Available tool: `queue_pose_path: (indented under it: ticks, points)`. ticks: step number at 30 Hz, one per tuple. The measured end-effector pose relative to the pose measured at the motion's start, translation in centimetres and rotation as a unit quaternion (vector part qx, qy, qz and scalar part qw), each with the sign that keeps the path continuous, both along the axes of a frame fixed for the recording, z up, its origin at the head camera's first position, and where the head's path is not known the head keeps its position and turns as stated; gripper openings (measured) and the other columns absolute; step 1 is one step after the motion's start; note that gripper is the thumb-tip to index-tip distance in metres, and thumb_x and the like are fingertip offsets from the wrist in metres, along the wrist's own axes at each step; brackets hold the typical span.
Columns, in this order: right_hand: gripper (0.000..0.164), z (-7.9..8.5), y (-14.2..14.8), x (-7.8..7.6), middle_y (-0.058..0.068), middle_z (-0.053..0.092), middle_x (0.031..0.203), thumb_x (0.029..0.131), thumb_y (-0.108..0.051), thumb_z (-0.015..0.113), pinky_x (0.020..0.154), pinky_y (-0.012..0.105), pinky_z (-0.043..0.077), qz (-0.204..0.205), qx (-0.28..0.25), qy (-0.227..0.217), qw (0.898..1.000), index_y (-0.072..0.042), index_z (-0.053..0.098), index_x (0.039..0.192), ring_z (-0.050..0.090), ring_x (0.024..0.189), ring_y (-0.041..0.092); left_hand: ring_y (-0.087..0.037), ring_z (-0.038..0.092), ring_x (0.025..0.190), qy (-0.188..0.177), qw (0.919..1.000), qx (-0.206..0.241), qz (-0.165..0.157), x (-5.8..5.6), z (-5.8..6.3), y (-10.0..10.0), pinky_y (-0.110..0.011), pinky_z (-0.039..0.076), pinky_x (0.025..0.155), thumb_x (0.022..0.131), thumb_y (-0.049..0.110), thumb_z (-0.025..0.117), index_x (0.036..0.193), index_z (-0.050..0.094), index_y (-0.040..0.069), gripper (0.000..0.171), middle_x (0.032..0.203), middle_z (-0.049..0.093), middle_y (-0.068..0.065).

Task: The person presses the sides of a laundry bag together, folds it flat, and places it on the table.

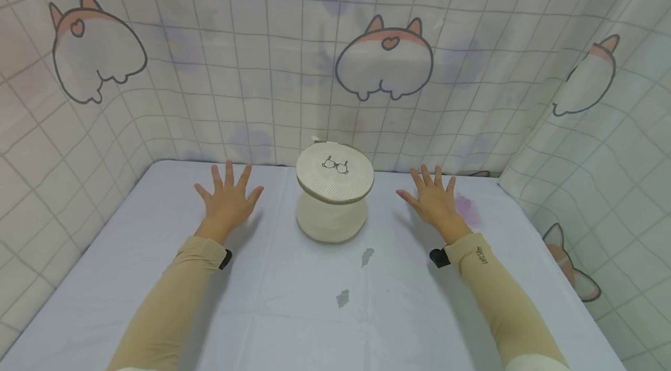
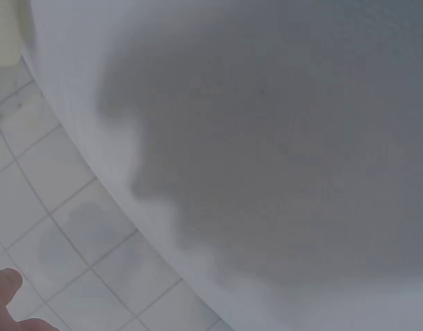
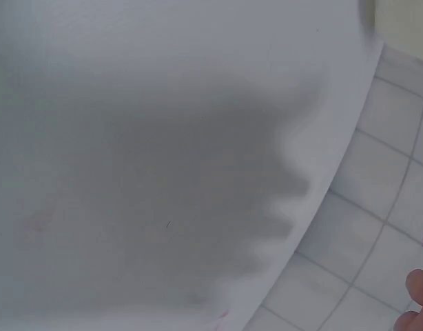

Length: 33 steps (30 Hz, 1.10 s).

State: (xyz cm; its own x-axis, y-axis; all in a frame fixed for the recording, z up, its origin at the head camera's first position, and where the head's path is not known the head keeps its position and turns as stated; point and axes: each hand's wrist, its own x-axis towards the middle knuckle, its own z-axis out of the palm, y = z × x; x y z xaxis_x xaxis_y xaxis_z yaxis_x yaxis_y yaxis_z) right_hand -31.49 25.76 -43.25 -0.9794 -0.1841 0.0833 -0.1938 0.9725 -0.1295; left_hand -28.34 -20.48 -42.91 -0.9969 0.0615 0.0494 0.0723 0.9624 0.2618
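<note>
Both hands are held out over the white table, fingers straight and spread, with nothing in them. My left hand (image 1: 226, 203) is on the left of a round cream mesh pouch, and my right hand (image 1: 435, 199) on its right, both apart from it. The pouch's lid (image 1: 335, 173) bears a drawing of glasses and tilts up over its round base (image 1: 331, 219). Only a few fingertips (image 2: 6, 286) enter the left wrist view at its lower left corner. In the right wrist view, fingertips (image 3: 419, 286) show at the lower right edge, and a hand's shadow falls on the table.
The white tabletop (image 1: 293, 301) has two grey patches (image 1: 343, 299) in front of the pouch and a pink stain (image 1: 466, 209) beside the right hand. A checked curtain (image 1: 236, 68) with cartoon animal prints surrounds the back and sides. Dark bands (image 1: 439, 257) circle both wrists.
</note>
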Motion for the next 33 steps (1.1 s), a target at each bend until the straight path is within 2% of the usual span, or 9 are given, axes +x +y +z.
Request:
queue_pose_path:
  ticks: [13, 18, 24, 33]
  points:
    - [0.084, 0.9, -0.7, 0.8, 0.023, 0.009, 0.168, 0.105, -0.062, 0.042, 0.114, 0.072, -0.011, 0.020, -0.003, 0.003, 1.000, -0.006, 0.021, 0.164, -0.009, 0.153, 0.047, -0.051, -0.020, 0.149, 0.012, 0.9999, 0.001, -0.009, -0.1, 0.1, 0.7, -0.084, -0.009, 0.104, 0.107, 0.060, 0.030, 0.166, 0.011, 0.017, 0.076, 0.168, -0.007, -0.026]
    - [0.084, 1.2, -1.0, 1.1, 0.022, 0.007, 0.169, 0.105, -0.062, 0.041, 0.114, 0.072, -0.011, 0.026, -0.005, -0.002, 1.000, -0.007, 0.018, 0.164, -0.010, 0.153, 0.046, -0.050, -0.022, 0.148, 0.008, 0.9999, 0.001, -0.010, -0.1, 0.1, 1.0, -0.083, -0.010, 0.105, 0.107, 0.060, 0.029, 0.166, 0.009, 0.017, 0.076, 0.168, -0.012, -0.024]
    - [0.083, 1.7, -1.4, 1.4, 0.023, 0.008, 0.168, 0.105, -0.061, 0.042, 0.114, 0.072, -0.009, 0.031, -0.016, -0.005, 0.999, -0.006, 0.020, 0.164, -0.008, 0.153, 0.047, -0.049, -0.023, 0.148, 0.009, 0.9998, 0.007, -0.015, 0.0, 0.3, 1.2, -0.082, -0.011, 0.105, 0.108, 0.058, 0.030, 0.166, 0.009, 0.017, 0.075, 0.167, -0.014, -0.022]
    - [0.081, 2.2, -2.3, 2.0, 0.024, 0.013, 0.167, 0.105, -0.057, 0.046, 0.116, 0.072, -0.002, 0.035, -0.049, 0.006, 0.998, -0.005, 0.023, 0.163, -0.003, 0.152, 0.050, -0.050, -0.016, 0.150, 0.032, 0.9987, 0.036, -0.014, 0.1, 0.6, 1.4, -0.080, -0.006, 0.108, 0.109, 0.054, 0.032, 0.166, 0.015, 0.016, 0.070, 0.169, -0.007, -0.022]
